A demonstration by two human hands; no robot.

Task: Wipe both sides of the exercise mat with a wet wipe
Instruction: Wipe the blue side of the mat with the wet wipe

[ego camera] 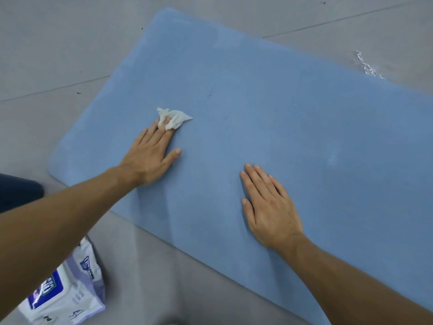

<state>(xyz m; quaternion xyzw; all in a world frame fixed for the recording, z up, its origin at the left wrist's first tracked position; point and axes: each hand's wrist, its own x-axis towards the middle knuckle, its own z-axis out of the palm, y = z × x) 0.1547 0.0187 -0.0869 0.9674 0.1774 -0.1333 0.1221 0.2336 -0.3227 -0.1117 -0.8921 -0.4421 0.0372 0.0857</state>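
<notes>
Exercise mat [269, 95], blue, lies flat on the grey floor [46, 48]; left hand [150, 158] fingers [159, 134] straight, tips pressing a crumpled white wet wipe [175, 118] onto the mat towards its left end, wipe partly wrapped over the fingertips; right hand [269, 207] palm down on the mat's middle, fingers extended, holding nothing; pack of wipes [68, 294] on the floor just off the mat's near edge.

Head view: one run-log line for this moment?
step: wiping upper face | left hand presses wet wipe on blue exercise mat | right hand flat on mat | wipes pack on floor
</notes>
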